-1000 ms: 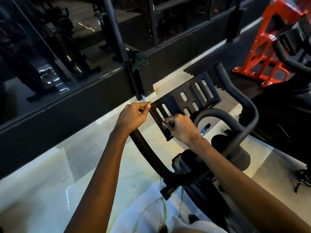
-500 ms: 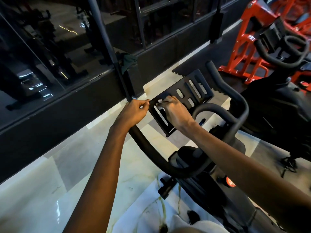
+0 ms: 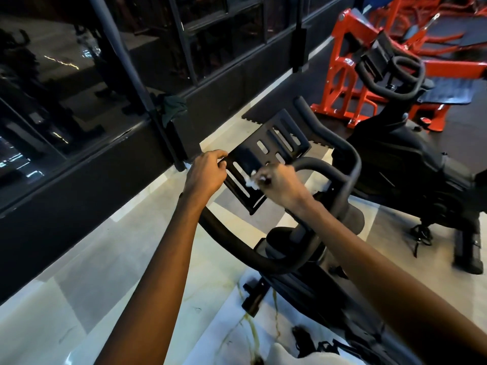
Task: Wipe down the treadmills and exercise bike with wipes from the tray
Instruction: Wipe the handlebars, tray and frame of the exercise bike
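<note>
the left hand (image 3: 207,173) curls its fingers over the near-left edge of the slotted black tray (image 3: 266,156) on the exercise bike (image 3: 303,259). the right hand (image 3: 280,184), fingers closed, pinches what looks like a small white wipe (image 3: 250,181), pressed against the tray's surface just above the curved handlebar (image 3: 342,180).

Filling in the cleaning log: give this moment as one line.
phase: wiping exercise bike | left hand: grips slotted holder edge | right hand: pinches white wipe against holder
</note>
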Demonstrator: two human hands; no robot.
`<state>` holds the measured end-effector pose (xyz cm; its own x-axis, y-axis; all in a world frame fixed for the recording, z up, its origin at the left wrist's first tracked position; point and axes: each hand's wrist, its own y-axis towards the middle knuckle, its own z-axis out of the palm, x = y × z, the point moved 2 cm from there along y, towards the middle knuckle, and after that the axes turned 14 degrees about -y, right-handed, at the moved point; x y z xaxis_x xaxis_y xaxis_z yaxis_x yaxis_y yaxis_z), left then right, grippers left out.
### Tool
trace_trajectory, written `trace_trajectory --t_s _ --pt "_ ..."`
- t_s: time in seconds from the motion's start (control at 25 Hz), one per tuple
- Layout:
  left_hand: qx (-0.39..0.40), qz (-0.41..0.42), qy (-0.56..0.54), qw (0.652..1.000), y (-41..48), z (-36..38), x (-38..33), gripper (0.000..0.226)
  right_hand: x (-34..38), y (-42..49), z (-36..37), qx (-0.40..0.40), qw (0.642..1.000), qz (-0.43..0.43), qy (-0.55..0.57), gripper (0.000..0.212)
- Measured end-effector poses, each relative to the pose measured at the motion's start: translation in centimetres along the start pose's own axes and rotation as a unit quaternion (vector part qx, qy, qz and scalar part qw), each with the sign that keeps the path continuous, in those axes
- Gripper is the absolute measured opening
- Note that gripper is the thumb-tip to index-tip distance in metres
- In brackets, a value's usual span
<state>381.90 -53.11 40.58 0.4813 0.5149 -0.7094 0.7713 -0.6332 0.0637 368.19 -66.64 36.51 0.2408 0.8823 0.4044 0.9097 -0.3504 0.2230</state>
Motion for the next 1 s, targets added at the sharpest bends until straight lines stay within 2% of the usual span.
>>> trace_trajectory --t_s 0.08,0.16,0.28,0.44,0.52,0.68,0.84,0.92,1.0 --pt "-0.015 0.02 -0.016 1.0 0.6 0.5 -0.7 0.037 -1.1 1.2 -2.4 -0.104 0.993 0.041 0.036 0.018" --pt "-0.007 0.03 -0.024 0.999 1.2 1.1 -1.5 0.038 -2.4 3.2 -3.4 -0.149 0.986 0.061 0.04 0.017" --pt "-0.028 0.041 -0.063 0.997 1.5 2.3 -2.1 0.036 -2.5 5.3 -2.7 -0.08 0.996 0.03 0.023 0.019" --pt "-0.109 0.024 -0.07 0.991 1.2 3.3 -1.7 0.034 -2.6 4.3 -1.8 -0.089 0.996 -0.007 -0.01 0.021" --pt "-0.122 0.026 -0.074 0.989 1.0 3.5 -1.8 0.033 -3.4 3.4 -2.0 -0.063 0.997 -0.024 -0.029 0.02" --pt "-0.127 0.034 -0.07 0.989 1.0 3.4 -2.2 0.031 -5.7 3.5 -2.4 0.004 1.0 -0.018 0.007 0.017" --pt "-0.121 0.032 -0.036 0.992 1.0 3.6 -2.5 0.032 -5.0 6.1 -2.4 -0.077 0.992 -0.085 0.045 0.026" --pt "-0.098 0.007 -0.034 0.995 1.5 3.4 -2.5 0.033 -4.6 7.6 -2.4 -0.097 0.986 -0.131 0.03 0.022" --pt "-0.077 -0.014 -0.047 0.996 2.7 3.7 -3.4 0.034 -5.5 9.3 -2.9 -0.124 0.983 -0.135 0.025 0.019"
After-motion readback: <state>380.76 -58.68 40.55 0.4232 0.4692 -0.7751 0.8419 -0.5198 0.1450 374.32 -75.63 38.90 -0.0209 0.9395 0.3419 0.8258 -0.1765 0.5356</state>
